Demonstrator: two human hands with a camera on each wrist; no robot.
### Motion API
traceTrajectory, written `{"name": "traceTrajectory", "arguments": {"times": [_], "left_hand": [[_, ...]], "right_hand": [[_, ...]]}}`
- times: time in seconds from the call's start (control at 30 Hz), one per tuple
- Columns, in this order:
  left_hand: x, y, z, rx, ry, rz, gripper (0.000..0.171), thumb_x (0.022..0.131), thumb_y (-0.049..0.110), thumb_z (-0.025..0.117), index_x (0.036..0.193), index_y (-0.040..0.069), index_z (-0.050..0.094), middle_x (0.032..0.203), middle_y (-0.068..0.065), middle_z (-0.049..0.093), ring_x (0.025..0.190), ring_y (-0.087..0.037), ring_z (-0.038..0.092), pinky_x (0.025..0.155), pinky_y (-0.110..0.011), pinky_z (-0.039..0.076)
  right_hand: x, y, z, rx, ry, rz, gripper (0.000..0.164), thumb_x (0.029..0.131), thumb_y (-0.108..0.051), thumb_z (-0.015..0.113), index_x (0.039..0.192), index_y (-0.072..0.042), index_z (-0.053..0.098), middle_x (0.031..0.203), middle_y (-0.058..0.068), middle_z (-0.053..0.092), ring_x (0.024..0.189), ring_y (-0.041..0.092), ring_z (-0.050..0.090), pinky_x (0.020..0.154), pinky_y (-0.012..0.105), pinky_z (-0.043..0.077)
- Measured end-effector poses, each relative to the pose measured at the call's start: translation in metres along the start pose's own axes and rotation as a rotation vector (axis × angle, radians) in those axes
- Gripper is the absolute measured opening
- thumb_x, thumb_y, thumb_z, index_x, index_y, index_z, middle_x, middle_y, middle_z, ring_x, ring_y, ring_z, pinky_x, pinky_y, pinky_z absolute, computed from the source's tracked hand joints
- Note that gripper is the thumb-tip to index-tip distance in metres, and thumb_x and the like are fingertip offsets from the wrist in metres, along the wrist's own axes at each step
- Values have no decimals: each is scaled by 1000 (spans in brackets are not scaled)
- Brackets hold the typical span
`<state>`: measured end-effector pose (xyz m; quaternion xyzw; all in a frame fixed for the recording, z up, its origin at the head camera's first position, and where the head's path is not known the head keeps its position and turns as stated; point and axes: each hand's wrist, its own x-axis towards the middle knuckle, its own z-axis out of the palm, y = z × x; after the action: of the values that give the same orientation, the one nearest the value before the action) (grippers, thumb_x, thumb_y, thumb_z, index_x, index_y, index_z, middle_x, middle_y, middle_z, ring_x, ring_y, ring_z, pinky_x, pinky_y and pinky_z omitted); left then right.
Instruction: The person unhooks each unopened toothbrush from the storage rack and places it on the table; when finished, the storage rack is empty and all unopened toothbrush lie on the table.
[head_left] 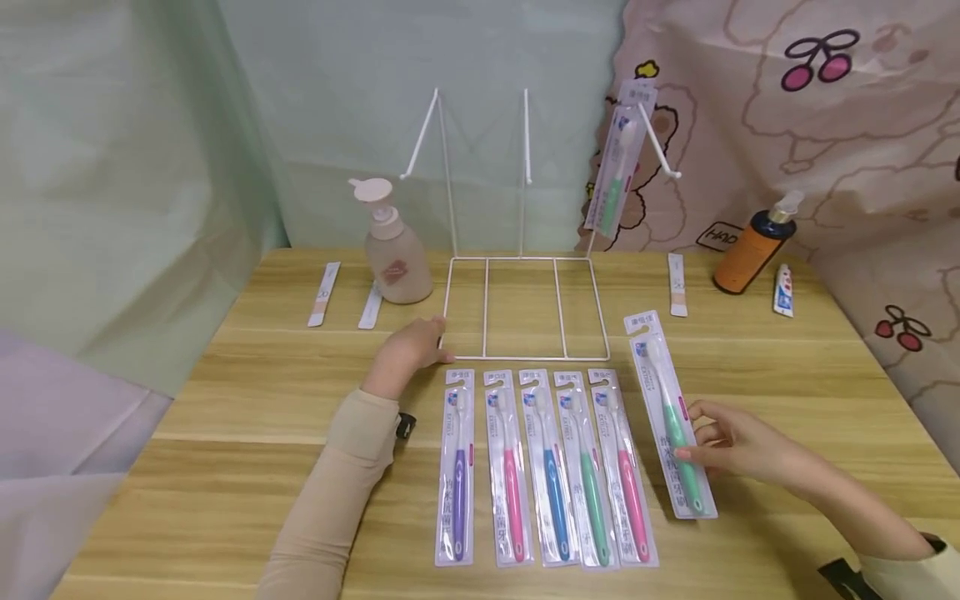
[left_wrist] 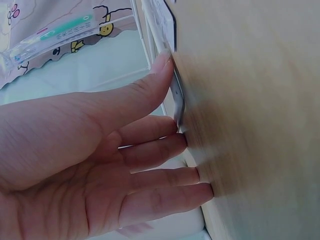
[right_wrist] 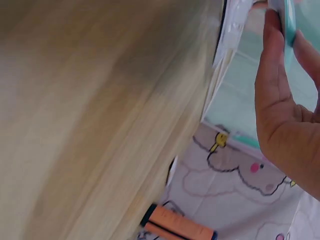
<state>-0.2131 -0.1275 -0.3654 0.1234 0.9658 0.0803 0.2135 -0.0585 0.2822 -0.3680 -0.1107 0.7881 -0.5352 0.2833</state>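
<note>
My right hand (head_left: 738, 442) pinches a packaged toothbrush with a green handle (head_left: 678, 433) by its edge, thumb in front. In the right wrist view the package (right_wrist: 289, 30) is edge-on between thumb and fingers. With fingers nearly straight, my left hand (head_left: 408, 354) touches the front left corner of a white wire display rack (head_left: 525, 358); its fingertips (left_wrist: 200, 175) rest at the tabletop. Another green packaged toothbrush (head_left: 618, 171) hangs from the rack's right hook. Several packaged toothbrushes lie in a row before the rack: purple (head_left: 459, 500), pink (head_left: 513, 500), blue (head_left: 555, 500), green (head_left: 595, 508), pink (head_left: 632, 508).
A pink pump bottle (head_left: 399, 258) stands left of the rack, near two slim sachets, one (head_left: 324, 294) further left. To the right are another sachet (head_left: 677, 285), a tilted-looking orange bottle (head_left: 752, 250) and a small tube (head_left: 783, 292). Curtains hang behind the wooden table (head_left: 247, 400).
</note>
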Motion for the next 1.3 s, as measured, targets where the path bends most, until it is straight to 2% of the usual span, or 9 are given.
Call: {"name": "traceTrajectory", "arguments": {"times": [0.07, 0.23, 0.5, 0.6, 0.73, 1.07, 1.3], "left_hand": [[-1, 0, 0, -6, 2, -1, 73, 88, 29, 64, 144, -3, 28, 142, -28, 36, 130, -40, 37, 108, -48, 33], [-1, 0, 0, -16, 4, -2, 73, 87, 29, 64, 144, -2, 29, 141, -28, 37, 129, -40, 38, 108, -48, 33], [-1, 0, 0, -10, 3, -16, 73, 88, 30, 64, 144, -1, 29, 140, -29, 39, 129, -40, 39, 107, -48, 34], [-2, 1, 0, -6, 1, -15, 73, 88, 30, 64, 144, -1, 29, 140, -29, 39, 129, -40, 39, 106, -49, 35], [-3, 2, -2, -10, -4, -14, 74, 88, 30, 63, 145, -1, 27, 141, -28, 37, 130, -40, 37, 107, -49, 34], [-5, 2, -2, -4, 0, -12, 75, 88, 29, 64, 145, -1, 27, 142, -27, 35, 130, -39, 37, 107, -48, 33], [-4, 1, -2, -2, -1, -12, 74, 88, 30, 63, 145, -1, 27, 143, -27, 35, 130, -40, 37, 108, -48, 33]], "right_hand": [[-5, 6, -2, 16, -9, 19, 40, 90, -14, 61, 113, 10, 38, 93, 17, 65, 83, 22, 67, 70, 36, 58], [-13, 18, -1, 27, -13, 57, 42, 92, -15, 59, 115, 12, 36, 95, 16, 64, 84, 23, 66, 70, 37, 58], [-14, 30, 7, 43, -70, 143, 36, 92, -19, 59, 111, 7, 41, 92, 11, 66, 78, 24, 66, 66, 37, 57], [-13, 33, 13, 44, -86, 144, 35, 92, -19, 59, 110, 6, 43, 89, 11, 66, 77, 24, 65, 65, 37, 57], [-11, 33, 19, 41, -74, 147, 35, 91, -20, 61, 107, 6, 43, 87, 12, 67, 75, 24, 65, 63, 37, 57], [-7, 29, 26, -50, -11, 178, 34, 88, -27, 65, 97, 1, 47, 72, 12, 66, 63, 27, 66, 55, 35, 57], [-4, 30, 22, -80, -24, 177, 32, 87, -27, 66, 92, -1, 48, 68, 11, 64, 58, 25, 65, 50, 33, 56]]}}
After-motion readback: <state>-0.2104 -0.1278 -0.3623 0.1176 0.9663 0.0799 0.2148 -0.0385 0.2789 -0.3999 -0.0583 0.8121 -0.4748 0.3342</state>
